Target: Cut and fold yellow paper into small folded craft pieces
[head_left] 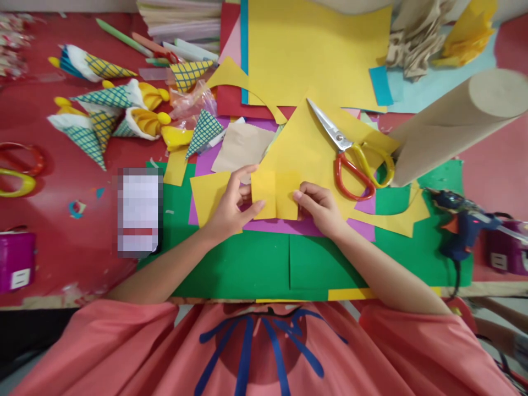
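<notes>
Two hands pinch a small yellow paper point(275, 193) over purple and green sheets point(247, 264): left hand point(228, 207) clamped on its left edge, right hand point(319, 206) on its right. Scissors point(350, 154) lie just beyond. No writing is legible.

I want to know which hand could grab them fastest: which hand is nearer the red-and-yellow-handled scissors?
Right. The right hand pinches the small yellow paper piece just left of and below the red-and-yellow-handled scissors; the left hand sits across that paper, farther away.
</notes>
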`<state>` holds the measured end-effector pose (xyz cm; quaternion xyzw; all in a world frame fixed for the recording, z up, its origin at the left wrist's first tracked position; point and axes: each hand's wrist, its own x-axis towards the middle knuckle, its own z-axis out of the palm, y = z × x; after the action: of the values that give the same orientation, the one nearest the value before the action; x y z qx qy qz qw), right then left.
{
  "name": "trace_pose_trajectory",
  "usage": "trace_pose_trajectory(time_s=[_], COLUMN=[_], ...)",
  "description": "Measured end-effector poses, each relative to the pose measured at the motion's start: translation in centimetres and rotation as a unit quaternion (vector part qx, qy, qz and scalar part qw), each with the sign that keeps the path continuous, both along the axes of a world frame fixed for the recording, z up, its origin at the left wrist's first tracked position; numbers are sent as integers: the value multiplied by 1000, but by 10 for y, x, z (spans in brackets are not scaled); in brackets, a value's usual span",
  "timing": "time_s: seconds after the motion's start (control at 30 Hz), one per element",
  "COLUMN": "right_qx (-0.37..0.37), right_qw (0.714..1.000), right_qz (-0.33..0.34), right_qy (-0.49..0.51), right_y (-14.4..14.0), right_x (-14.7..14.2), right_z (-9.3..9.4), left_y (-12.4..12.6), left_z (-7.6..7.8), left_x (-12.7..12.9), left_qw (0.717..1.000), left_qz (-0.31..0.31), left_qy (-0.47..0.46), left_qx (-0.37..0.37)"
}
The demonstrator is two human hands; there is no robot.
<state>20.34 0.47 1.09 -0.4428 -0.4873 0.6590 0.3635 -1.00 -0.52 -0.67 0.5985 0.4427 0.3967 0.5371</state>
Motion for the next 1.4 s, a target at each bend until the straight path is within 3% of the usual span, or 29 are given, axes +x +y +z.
trace_pose_trajectory(time_s=[0.4,0.67,0.87,1.17,1.4], right_qx=[13,12,-8,-22,-18], right_qw=[1000,999,1000,999,1000], right_qz=[-24,-21,5,-28,-6], right_qy=[16,41,-1,9,9], right_y=[2,1,-3,-6,-5], right_x=[-1,-9,-15,-15,-12], right_z=[0,0,0,-5,-3], left_y=[11,5,0,-4,-4], left_z=[11,9,9,11,10], left_x=[-2,-2,-3,-2,-4], left_qw=[998,996,988,997,995], left_qz=[27,65,40,-23,-19], left_qy=[-2,57,102,66,71], left_qx=[-65,35,106,41,74])
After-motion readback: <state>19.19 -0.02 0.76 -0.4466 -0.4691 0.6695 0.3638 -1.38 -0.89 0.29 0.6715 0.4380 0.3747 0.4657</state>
